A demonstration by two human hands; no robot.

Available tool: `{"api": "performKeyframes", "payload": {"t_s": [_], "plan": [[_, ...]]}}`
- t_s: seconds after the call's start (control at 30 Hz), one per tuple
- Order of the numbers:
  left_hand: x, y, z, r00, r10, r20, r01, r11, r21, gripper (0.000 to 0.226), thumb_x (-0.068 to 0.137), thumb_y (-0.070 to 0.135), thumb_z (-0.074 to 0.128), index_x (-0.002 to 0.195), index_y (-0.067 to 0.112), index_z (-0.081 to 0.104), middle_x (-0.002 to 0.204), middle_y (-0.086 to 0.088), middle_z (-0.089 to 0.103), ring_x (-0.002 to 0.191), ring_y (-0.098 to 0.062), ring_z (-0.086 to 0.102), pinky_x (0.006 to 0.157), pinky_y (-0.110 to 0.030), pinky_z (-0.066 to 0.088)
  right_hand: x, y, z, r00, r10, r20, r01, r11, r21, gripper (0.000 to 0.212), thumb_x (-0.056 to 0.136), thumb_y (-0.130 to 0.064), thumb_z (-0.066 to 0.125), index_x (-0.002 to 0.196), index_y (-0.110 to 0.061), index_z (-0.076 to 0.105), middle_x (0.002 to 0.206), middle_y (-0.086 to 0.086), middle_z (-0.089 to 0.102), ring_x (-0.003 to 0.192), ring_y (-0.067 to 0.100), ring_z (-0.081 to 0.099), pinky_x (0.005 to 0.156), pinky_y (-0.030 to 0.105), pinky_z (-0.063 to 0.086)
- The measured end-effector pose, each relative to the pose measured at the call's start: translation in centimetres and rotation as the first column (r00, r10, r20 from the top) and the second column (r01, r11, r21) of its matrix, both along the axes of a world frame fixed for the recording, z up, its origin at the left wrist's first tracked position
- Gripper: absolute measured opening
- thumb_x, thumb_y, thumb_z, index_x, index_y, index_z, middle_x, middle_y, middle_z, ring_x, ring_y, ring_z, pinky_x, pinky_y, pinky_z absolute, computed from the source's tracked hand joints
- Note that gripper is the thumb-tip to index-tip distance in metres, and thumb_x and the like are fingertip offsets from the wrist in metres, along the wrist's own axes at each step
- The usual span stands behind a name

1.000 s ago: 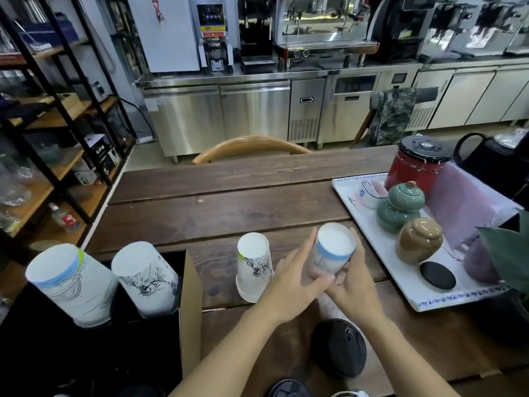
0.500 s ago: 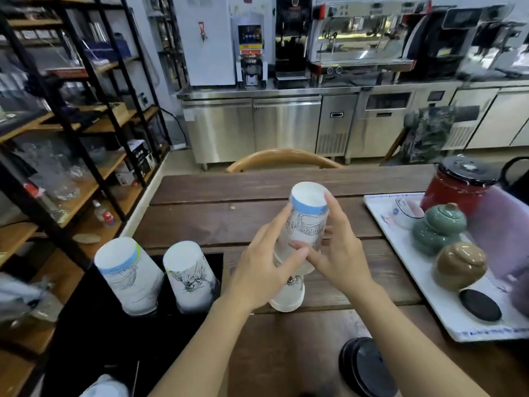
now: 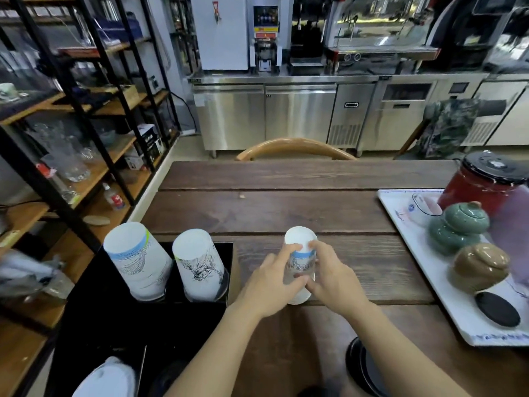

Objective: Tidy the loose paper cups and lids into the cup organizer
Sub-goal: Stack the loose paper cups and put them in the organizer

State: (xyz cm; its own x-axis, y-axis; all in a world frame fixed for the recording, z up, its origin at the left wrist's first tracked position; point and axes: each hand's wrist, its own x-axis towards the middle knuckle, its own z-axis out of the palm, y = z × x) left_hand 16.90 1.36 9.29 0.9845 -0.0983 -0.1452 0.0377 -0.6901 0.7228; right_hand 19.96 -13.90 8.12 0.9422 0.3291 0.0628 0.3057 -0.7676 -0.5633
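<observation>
An upside-down white paper cup with a blue band sits stacked over a second inverted cup whose rim rests on the wooden table. My left hand and my right hand both grip the top cup from either side. The black cup organizer stands at the left table edge. It holds two stacks of inverted cups, one blue-banded and one with a dark drawing. Another white cup shows at its near end. Black lids lie by my right forearm.
A white tray at the right carries a red jar, a green lidded pot, a brown pot and a black coaster. Open shelving stands left of the table. A wooden chair back is beyond the far edge.
Both hands brought the blue-banded cup down from mid-air onto the inverted cup standing on the table. The view shifted slightly right.
</observation>
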Motion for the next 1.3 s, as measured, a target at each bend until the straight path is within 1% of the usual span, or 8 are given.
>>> {"api": "performKeyframes", "payload": {"t_s": [0.13,0.27,0.37,0.5,0.6,0.97,1.17,1.3], "plan": [[0.3,0.2,-0.1,0.994,0.109,0.006,-0.101,0.94,-0.325,0.061,0.075,0.057,0.059,0.122,0.071,0.023,0.137,0.005,0.044,0.125,-0.013,0.046,0.108,-0.043,0.038,-0.3,-0.4,-0.6,0.993,-0.053,-0.104,0.077,0.968,0.237,0.088,0.07,-0.056,0.063,0.14,-0.027,0.019,0.125,-0.012,0.048,0.106,0.017,0.061,0.086,0.041,0.052],[1.1,-0.4,-0.5,0.905,0.345,-0.25,-0.416,0.595,-0.687,0.058,0.09,0.047,0.051,0.136,0.06,0.019,0.15,0.005,0.032,0.125,-0.012,0.042,0.108,-0.051,0.034,0.8,-0.4,-2.4,0.92,-0.109,-0.377,0.285,0.847,0.449,0.12,0.064,-0.028,0.084,0.145,-0.038,-0.003,0.131,0.002,0.047,0.121,0.021,0.052,0.104,0.046,0.043],[1.7,-1.0,-1.5,0.866,0.29,-0.406,-0.499,0.539,-0.679,0.055,0.09,0.058,0.04,0.137,0.063,0.011,0.151,0.015,0.031,0.116,-0.01,0.042,0.105,-0.055,0.035,1.7,0.2,-2.8,0.873,0.036,-0.485,0.247,0.826,0.506,0.114,0.062,-0.022,0.084,0.144,-0.038,0.006,0.148,0.001,0.035,0.134,0.018,0.039,0.111,0.043,0.035],[1.8,-1.1,-4.0,0.763,0.208,-0.612,-0.605,0.565,-0.561,0.069,0.078,0.077,0.035,0.138,0.044,0.037,0.148,0.007,0.042,0.131,-0.019,0.042,0.11,-0.054,0.027,2.0,0.8,-3.5,0.819,0.138,-0.557,0.23,0.811,0.538,0.088,0.068,-0.003,0.078,0.131,-0.032,0.024,0.128,-0.008,0.051,0.114,0.004,0.051,0.088,0.018,0.043],[1.8,-1.1,-4.5,0.73,0.221,-0.647,-0.625,0.599,-0.501,0.064,0.078,0.076,0.035,0.126,0.037,0.052,0.14,0.003,0.051,0.126,-0.019,0.046,0.105,-0.048,0.035,1.9,1.1,-4.7,0.829,0.119,-0.547,0.235,0.812,0.534,0.085,0.059,-0.013,0.084,0.127,-0.025,0.034,0.125,-0.004,0.056,0.119,0.012,0.054,0.094,0.026,0.047],[1.1,-2.3,4.2,0.909,0.29,-0.299,-0.416,0.664,-0.621,0.047,0.089,0.061,0.035,0.131,0.042,0.046,0.129,0.009,0.055,0.118,-0.017,0.054,0.1,-0.044,0.046,1.8,1.1,2.8,0.982,-0.139,-0.129,0.188,0.797,0.574,0.075,0.053,-0.06,0.075,0.12,-0.04,0.048,0.119,-0.014,0.058,0.119,0.017,0.05,0.099,0.05,0.044],[-0.8,-0.4,10.5,0.947,0.309,0.09,-0.176,0.731,-0.659,0.048,0.093,0.047,0.041,0.14,0.041,0.036,0.119,0.026,0.053,0.11,0.009,0.049,0.103,-0.026,0.036,0.2,3.1,9.4,0.999,-0.039,0.009,0.02,0.686,0.727,0.063,0.06,-0.05,0.078,0.116,-0.045,0.049,0.123,-0.01,0.061,0.117,0.011,0.056,0.099,0.043,0.048],[-2.8,2.3,13.3,0.912,0.377,0.159,-0.181,0.72,-0.67,0.041,0.093,0.043,0.044,0.134,0.044,0.044,0.1,0.033,0.061,0.108,0.003,0.058,0.102,-0.038,0.046,-1.0,6.1,12.7,0.995,0.071,0.071,-0.1,0.621,0.777,0.057,0.066,-0.033,0.079,0.114,-0.041,0.05,0.123,-0.008,0.062,0.114,0.005,0.058,0.095,0.033,0.051]]}}
